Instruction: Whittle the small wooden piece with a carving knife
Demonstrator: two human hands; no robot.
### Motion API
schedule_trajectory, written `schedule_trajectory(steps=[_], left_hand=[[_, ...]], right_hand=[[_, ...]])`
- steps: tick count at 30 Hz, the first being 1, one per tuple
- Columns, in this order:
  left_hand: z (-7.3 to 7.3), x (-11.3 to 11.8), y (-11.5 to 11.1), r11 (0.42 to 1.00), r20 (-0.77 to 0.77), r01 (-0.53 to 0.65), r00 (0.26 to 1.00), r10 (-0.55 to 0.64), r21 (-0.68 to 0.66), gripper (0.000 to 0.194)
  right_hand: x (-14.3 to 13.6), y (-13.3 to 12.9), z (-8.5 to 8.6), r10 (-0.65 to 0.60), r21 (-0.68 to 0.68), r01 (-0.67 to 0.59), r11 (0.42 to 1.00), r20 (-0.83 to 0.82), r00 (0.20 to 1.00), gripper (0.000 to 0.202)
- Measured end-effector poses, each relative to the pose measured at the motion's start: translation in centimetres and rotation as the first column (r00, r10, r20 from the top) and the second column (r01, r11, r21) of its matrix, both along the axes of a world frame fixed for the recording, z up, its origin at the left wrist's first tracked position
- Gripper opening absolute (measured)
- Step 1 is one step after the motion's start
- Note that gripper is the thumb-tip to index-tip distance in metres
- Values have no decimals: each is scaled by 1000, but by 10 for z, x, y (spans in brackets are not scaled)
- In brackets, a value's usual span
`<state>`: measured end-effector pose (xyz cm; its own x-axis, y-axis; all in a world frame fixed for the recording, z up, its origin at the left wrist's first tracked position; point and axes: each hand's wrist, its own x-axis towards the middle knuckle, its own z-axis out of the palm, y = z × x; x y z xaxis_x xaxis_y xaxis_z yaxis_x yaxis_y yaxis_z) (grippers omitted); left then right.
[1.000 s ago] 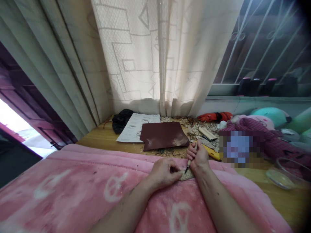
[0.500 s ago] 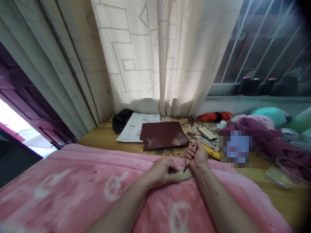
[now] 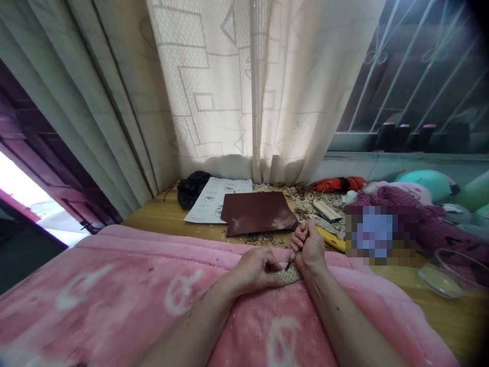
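Observation:
My left hand (image 3: 254, 268) grips the left end of a small pale piece (image 3: 289, 276) with a crosshatched surface, probably wood. The piece lies low over a pink plush blanket (image 3: 126, 290). In my right hand (image 3: 308, 250) is a carving tool (image 3: 293, 256) with a light handle and a dark metal shaft, the fingers wrapped round its handle. Its tip points down and left and meets the top of the crosshatched piece. My right wrist is close to the piece's right end.
Behind my hands, a dark red sheet (image 3: 255, 211) overlaps a white printed paper (image 3: 206, 204) on the wooden table (image 3: 153, 216). Shavings (image 3: 301, 199) lie around a beige block (image 3: 326, 210) and a yellow tool (image 3: 331, 239). A clear bowl (image 3: 439, 280) stands at right, near soft toys (image 3: 424, 183).
My right hand and the carving tool have shifted slightly left, so the tip sits further left on the crosshatched piece. My left hand keeps its hold.

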<state>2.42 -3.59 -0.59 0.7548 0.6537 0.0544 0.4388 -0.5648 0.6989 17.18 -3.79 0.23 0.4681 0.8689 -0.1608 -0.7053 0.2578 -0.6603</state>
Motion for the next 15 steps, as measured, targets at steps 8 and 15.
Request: schedule_trajectory(steps=[8,15], left_hand=[[3,1,0,1000,-38,3,999,-2,14,25],[3,1,-2,1000,-47,-27,998,28,14,23]], right_hand=[[-2,-2,5,-7,21,6,1000,67,998,36],[-9,-5,9,-69,48,62,997,176,982,37]])
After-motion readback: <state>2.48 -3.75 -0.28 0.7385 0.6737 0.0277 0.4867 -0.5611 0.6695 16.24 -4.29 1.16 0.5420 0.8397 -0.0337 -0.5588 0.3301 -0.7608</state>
